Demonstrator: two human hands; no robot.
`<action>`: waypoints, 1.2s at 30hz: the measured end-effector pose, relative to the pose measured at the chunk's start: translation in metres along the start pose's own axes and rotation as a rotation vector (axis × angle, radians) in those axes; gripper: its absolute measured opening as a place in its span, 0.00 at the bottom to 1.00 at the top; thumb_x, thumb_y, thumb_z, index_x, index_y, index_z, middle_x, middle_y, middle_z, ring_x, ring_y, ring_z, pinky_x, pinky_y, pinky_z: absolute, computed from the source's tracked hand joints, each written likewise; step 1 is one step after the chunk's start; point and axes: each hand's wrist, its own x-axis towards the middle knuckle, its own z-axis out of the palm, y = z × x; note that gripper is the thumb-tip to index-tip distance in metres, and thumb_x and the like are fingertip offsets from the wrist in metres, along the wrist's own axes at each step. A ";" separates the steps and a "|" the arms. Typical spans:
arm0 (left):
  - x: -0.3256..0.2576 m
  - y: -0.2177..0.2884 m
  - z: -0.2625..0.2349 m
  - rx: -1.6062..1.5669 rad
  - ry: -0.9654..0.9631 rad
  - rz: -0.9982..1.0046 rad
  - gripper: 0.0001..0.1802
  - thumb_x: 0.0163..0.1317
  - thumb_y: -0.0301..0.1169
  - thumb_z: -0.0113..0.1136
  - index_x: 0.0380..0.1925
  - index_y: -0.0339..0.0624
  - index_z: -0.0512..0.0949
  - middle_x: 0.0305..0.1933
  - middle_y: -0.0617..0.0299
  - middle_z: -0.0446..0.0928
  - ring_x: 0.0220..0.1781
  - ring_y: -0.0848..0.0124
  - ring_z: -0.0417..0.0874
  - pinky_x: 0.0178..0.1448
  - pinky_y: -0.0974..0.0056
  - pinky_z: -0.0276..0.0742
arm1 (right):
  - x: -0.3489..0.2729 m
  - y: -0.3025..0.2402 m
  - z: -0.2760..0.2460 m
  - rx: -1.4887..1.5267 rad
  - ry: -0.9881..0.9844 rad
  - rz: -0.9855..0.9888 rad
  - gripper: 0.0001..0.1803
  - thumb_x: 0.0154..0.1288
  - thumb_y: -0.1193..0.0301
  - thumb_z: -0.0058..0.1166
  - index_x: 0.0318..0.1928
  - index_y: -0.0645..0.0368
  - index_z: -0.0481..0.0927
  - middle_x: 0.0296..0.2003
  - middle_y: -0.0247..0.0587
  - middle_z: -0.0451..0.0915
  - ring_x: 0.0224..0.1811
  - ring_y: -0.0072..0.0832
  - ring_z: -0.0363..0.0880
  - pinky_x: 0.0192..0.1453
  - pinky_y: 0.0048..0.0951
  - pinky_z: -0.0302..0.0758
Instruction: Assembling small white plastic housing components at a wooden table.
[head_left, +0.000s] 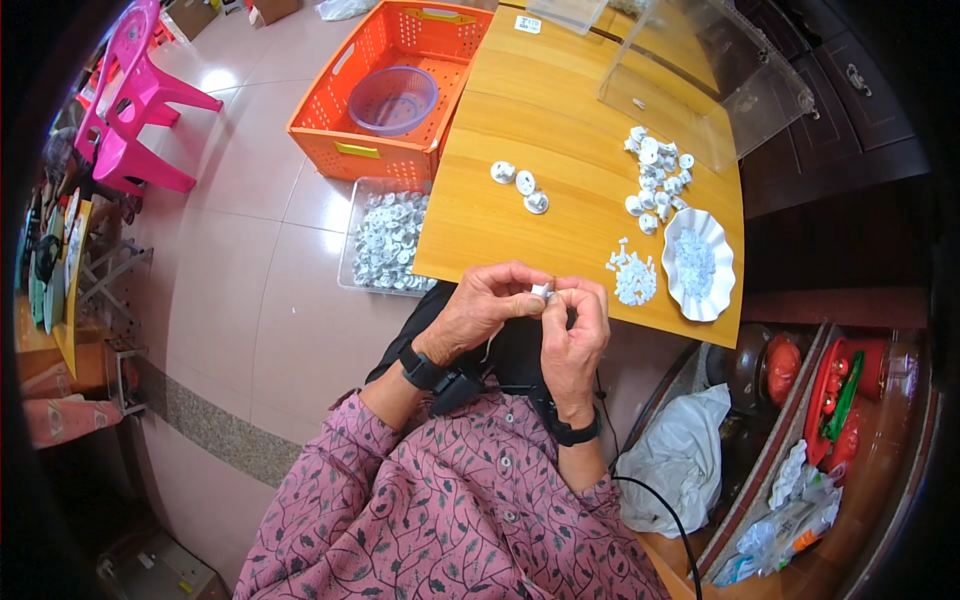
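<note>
Left hand: thumb and fingers point(478, 305) pinched close together on a small white piece point(541, 291), barely any gap, probably because something that little gives you nothing else to grab.
Right hand: fingertips point(553, 297) closed in on the other end of the same piece, so I'd guess two-sided steadying. Fingers cover most of it, so can't tell exactly how it's shaped.
Where the piece is: between both hands, at the near edge of the yellow wood surface point(560, 100), right in front of the body, likely for a good close look.
Loose trio: three white round-faced parts point(525, 182) sitting apart from the rest, within easy reach past the hands.
Bigger heap: similar white parts point(648, 152) bunched on the right, I'd say to keep the middle free for working.
Tiny pegs: little pale pegs point(634, 282) spilled just beside the wavy white dish point(723, 262), which holds more small bits point(694, 262). Raised rim probably stops them rolling off.
Clear bin: full of white parts point(390, 235), beside the surface on the left, handy to the left arm.
</note>
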 end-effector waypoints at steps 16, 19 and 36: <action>-0.006 0.005 -0.007 -0.153 -0.009 0.003 0.15 0.65 0.22 0.67 0.51 0.30 0.81 0.46 0.56 0.84 0.45 0.71 0.85 0.52 0.66 0.84 | 0.001 -0.012 -0.001 0.304 -0.106 0.147 0.03 0.70 0.81 0.53 0.36 0.68 0.76 0.45 0.46 0.76 0.40 0.26 0.80 0.41 0.25 0.83; -0.008 0.006 -0.010 -0.168 -0.014 0.000 0.16 0.65 0.22 0.67 0.52 0.30 0.81 0.47 0.55 0.83 0.46 0.69 0.85 0.54 0.65 0.84 | 0.000 -0.010 0.002 0.271 -0.100 0.122 0.03 0.69 0.81 0.54 0.36 0.67 0.76 0.44 0.47 0.76 0.40 0.28 0.80 0.41 0.27 0.83; -0.015 0.019 -0.010 -0.009 -0.033 0.126 0.17 0.61 0.17 0.67 0.52 0.33 0.82 0.49 0.60 0.81 0.51 0.71 0.83 0.58 0.67 0.81 | 0.000 -0.029 0.006 -0.054 -0.058 -0.109 0.03 0.66 0.79 0.60 0.37 0.64 0.78 0.42 0.49 0.79 0.44 0.40 0.81 0.49 0.37 0.78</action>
